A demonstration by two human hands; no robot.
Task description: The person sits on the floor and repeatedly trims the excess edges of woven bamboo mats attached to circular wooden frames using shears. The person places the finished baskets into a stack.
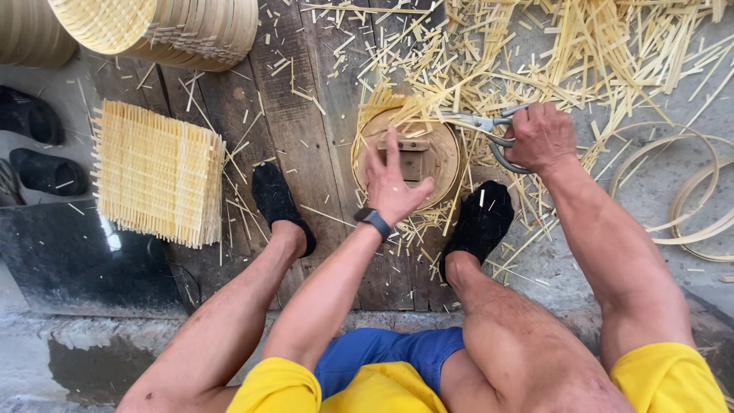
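My left hand point(391, 181) presses flat on a round bamboo steamer tray point(443, 157) standing on the plank floor between my feet. My right hand point(541, 138) grips grey metal scissors point(480, 126), blades pointing left at the tray's upper rim, where bamboo slats stick out. A dark watch sits on my left wrist point(375, 220). Part of the tray is hidden under my left hand.
A stack of square woven bamboo mats point(157, 174) lies left. Finished round steamers point(164, 30) stand top left. Cut bamboo strips point(581, 61) litter the top right, bamboo hoops point(688, 199) lie right. Black sandals point(34, 145) rest at far left. My black shoes point(279, 200) flank the tray.
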